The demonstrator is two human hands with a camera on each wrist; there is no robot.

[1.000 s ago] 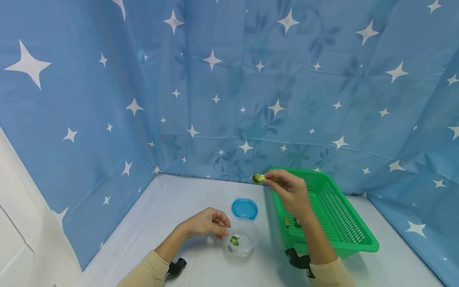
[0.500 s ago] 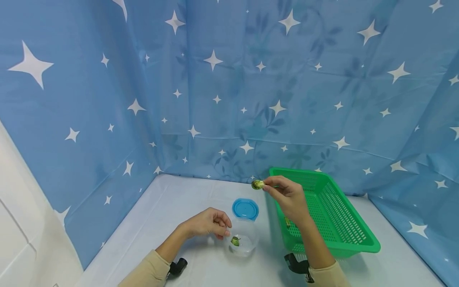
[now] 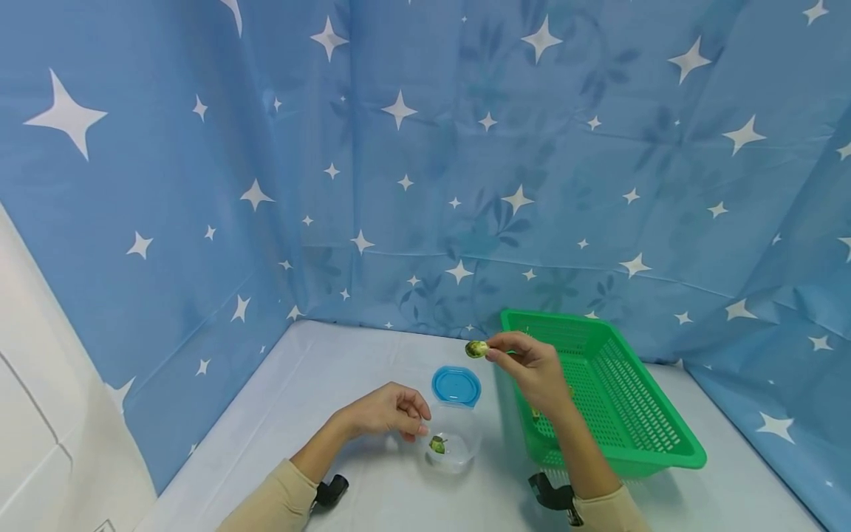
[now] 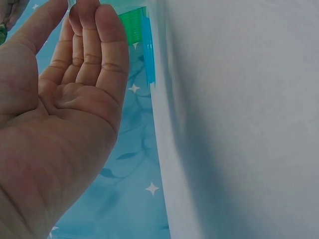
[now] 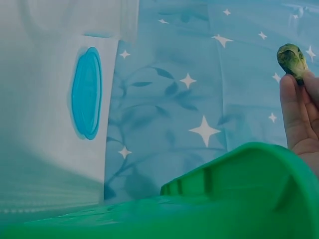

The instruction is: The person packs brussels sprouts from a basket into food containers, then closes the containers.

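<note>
In the head view, my right hand (image 3: 532, 372) pinches a Brussels sprout (image 3: 476, 349) by its pale end, thumb against fingers, in the air beside the basket's left rim. The right wrist view shows the sprout (image 5: 291, 59) browned and dark green, above the fingertips. My left hand (image 3: 388, 412) holds the left rim of a small clear plastic container (image 3: 462, 459) between thumb and fingers. In the left wrist view a sliver of clear plastic shows at the top between thumb and fingertips. Another green sprout (image 3: 437, 444) lies inside the container.
A green perforated basket (image 3: 654, 403) stands on the right, with small greenish pieces inside partly hidden by my right arm. The blue lid (image 3: 456, 386) lies flat behind the container on the white-covered table (image 3: 372, 488). A blue star-patterned curtain (image 3: 425, 185) hangs behind and at the sides.
My right hand has come slightly down and left with the Brussels sprout. The left hand stays at the container's rim. The head view has shifted a little.
</note>
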